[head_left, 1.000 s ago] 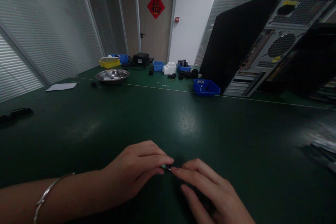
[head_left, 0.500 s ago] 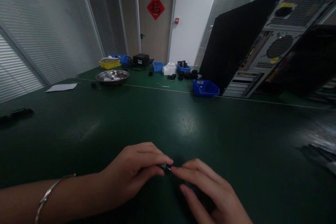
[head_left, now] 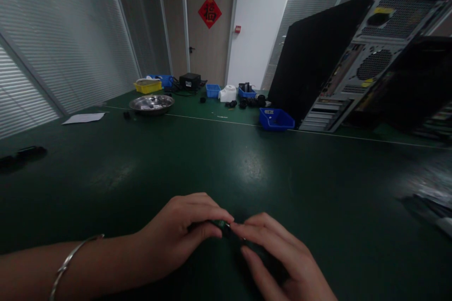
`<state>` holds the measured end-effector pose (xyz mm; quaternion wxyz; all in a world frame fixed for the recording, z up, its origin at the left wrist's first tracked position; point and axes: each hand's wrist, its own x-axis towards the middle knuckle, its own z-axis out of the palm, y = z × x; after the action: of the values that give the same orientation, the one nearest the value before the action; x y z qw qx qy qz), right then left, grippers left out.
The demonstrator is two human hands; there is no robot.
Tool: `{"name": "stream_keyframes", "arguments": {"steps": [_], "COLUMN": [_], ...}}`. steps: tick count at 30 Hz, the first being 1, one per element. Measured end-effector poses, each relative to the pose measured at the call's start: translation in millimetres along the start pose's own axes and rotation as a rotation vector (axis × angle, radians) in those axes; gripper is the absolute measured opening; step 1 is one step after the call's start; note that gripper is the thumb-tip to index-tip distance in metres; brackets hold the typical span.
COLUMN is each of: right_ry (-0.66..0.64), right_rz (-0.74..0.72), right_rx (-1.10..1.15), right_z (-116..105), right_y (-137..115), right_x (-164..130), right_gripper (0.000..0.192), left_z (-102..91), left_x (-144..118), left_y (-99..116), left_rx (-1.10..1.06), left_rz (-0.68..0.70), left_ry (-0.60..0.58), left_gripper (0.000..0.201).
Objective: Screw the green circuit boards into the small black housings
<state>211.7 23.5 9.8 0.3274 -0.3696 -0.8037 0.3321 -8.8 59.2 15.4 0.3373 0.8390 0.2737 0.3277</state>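
Note:
Low over the green table, my left hand [head_left: 185, 230] pinches a small green and dark piece [head_left: 222, 225] between thumb and fingers. It looks like a small circuit board with a shiny end, but most of it is covered by the fingers. My right hand [head_left: 282, 254] is close against it on the right, its index fingertip at the shiny end. The right thumb curls in below, and a dark bit shows in the shadow between thumb and index finger, too dim to name.
A dark blue bin [head_left: 276, 120] and a tilted black computer tower [head_left: 318, 56] stand at the back right. Further left are a metal bowl [head_left: 151, 105], a white paper [head_left: 84, 118] and a yellow basket [head_left: 148, 87]. Black items [head_left: 31, 152] lie at the left edge.

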Motion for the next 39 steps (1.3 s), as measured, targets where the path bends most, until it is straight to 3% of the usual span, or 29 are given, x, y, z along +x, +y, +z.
{"name": "stream_keyframes", "arguments": {"steps": [8, 14, 21, 25, 33, 39], "right_ry": [-0.012, 0.094, 0.144, 0.143, 0.159, 0.080], "right_rz": [0.023, 0.063, 0.082, 0.075, 0.044, 0.018], "right_rx": [-0.052, 0.014, 0.024, 0.024, 0.005, -0.019], "right_z": [-2.8, -9.6, -8.8, -6.4, -7.6, -7.7], "right_y": [1.2, -0.8, 1.2, 0.8, 1.6, -0.3], "right_x": [-1.3, 0.8, 2.1, 2.1, 0.1, 0.3], "right_gripper": [0.038, 0.035, 0.034, 0.034, 0.037, 0.039], "left_z": [-1.5, -7.6, -10.6, -10.3, -7.5, -14.0], "left_x": [1.1, 3.7, 7.7, 8.5, 9.8, 9.0], "left_y": [-1.6, 0.3, 7.9, 11.8, 10.8, 10.9], "left_rx": [-0.059, -0.199, -0.188, -0.100, -0.035, -0.008], "left_rz": [-0.073, -0.299, -0.098, -0.067, 0.065, 0.062], "left_ry": [-0.011, -0.074, -0.318, -0.412, -0.425, -0.380], "left_gripper": [0.026, 0.018, 0.016, 0.019, 0.020, 0.041]}}
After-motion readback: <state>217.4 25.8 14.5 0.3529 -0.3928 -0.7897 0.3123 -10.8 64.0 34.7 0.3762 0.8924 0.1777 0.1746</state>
